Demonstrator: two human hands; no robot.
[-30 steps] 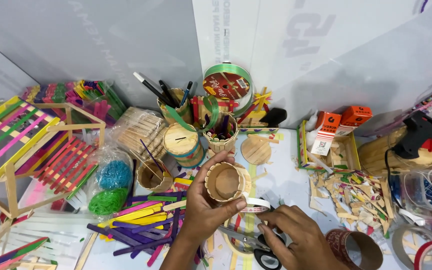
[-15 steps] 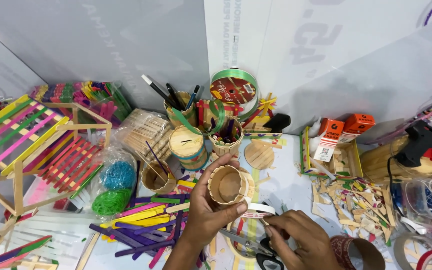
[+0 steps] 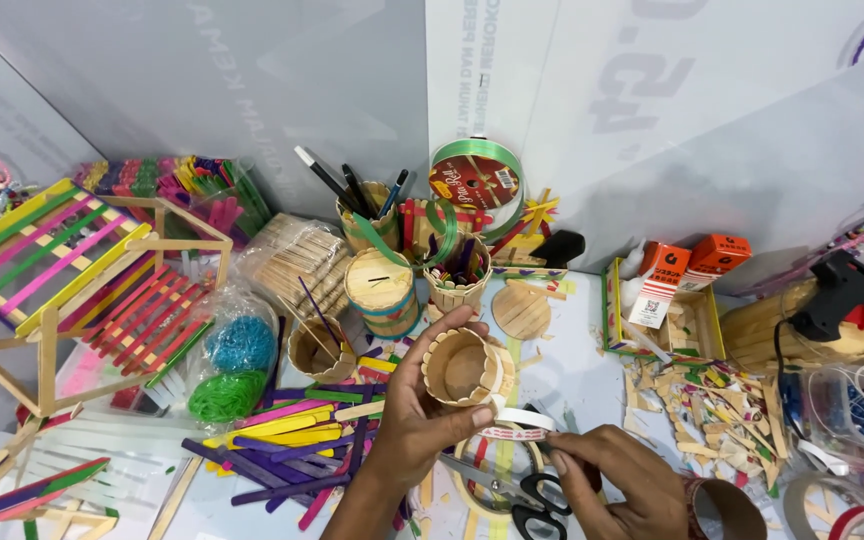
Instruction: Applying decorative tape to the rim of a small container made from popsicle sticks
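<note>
Wooden craft sticks form the small round open-topped cup, the landmark here, held up over the white cluttered table. Left of the cup and below it, the left hand wraps it, fingers behind, thumb pressed on the front wall, mouth tilted towards the camera. Just right of that thumb a white strip of tape with red print runs roughly level from the cup's lower wall to the right hand, whose fingertips pinch its far end; that hand is the nearer to the strip. Below the strip lie black-handled scissors. Where the strip meets the cup is hidden by the thumb; both wrists are cut off
</note>
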